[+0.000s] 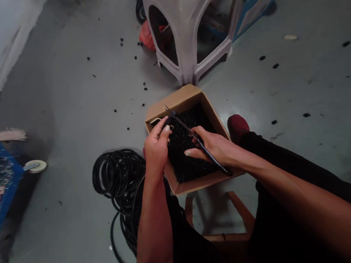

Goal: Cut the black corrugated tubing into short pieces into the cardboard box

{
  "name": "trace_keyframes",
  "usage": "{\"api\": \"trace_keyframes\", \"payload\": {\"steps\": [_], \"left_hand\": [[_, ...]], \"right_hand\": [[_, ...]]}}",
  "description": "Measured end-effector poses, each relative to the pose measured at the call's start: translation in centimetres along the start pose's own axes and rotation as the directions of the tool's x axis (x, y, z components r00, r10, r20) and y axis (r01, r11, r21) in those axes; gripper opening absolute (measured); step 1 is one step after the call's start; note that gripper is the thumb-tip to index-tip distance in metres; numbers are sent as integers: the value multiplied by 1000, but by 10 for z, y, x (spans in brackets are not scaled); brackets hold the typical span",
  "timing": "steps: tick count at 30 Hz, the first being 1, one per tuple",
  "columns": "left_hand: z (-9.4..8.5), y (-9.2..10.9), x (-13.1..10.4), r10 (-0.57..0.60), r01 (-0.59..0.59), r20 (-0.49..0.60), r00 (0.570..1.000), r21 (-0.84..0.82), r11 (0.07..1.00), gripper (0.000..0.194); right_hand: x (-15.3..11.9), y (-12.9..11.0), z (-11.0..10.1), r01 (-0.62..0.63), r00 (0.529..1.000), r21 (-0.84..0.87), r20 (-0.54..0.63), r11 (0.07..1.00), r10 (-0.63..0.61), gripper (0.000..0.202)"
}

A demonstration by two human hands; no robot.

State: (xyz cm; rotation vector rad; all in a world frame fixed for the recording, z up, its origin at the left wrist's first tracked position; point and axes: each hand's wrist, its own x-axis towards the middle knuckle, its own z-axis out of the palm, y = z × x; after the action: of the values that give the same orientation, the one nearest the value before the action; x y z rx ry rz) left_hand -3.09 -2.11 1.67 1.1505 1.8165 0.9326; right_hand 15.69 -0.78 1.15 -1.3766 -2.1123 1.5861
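My right hand (208, 144) is closed around a short black cable (209, 155), which slants over an open cardboard box (199, 184). Thin wire ends seem to stick out at its upper-left tip. Close to that tip, my left hand (159, 140) has its thumb and index finger drawn together; whatever is between them is too small to make out. Many small black pieces (189, 164) fill the box below both hands.
Coiled black cable (119, 174) lies on the floor to the left of the box. Beyond the box stands a pale plastic stool (181, 22), with a blue box (258, 2) beside it. A blue wheeled cart (5, 151) is at far left. Small black bits dot the floor.
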Motion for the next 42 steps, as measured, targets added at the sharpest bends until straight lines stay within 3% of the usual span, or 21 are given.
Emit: {"api": "trace_keyframes", "payload": {"steps": [11, 22, 28, 34, 42], "left_hand": [[7, 1, 2, 25, -24, 34, 999, -29, 999, 40], [6, 5, 0, 49, -54, 92, 995, 48, 997, 34], [5, 8, -1, -6, -2, 132, 991, 65, 998, 37], [5, 9, -3, -25, 13, 131, 991, 90, 996, 39], [6, 9, -2, -48, 42, 145, 988, 47, 998, 38]], "right_hand": [[-1, -1, -1, -12, 1000, 19, 5, 1000, 12, 53], [1, 2, 0, -22, 1000, 90, 24, 996, 20, 55], [2, 5, 3, -7, 1000, 36, -27, 999, 8, 55], [2, 2, 4, -22, 995, -35, -95, 999, 19, 39], [2, -1, 3, -42, 995, -73, -94, 996, 35, 27]]}}
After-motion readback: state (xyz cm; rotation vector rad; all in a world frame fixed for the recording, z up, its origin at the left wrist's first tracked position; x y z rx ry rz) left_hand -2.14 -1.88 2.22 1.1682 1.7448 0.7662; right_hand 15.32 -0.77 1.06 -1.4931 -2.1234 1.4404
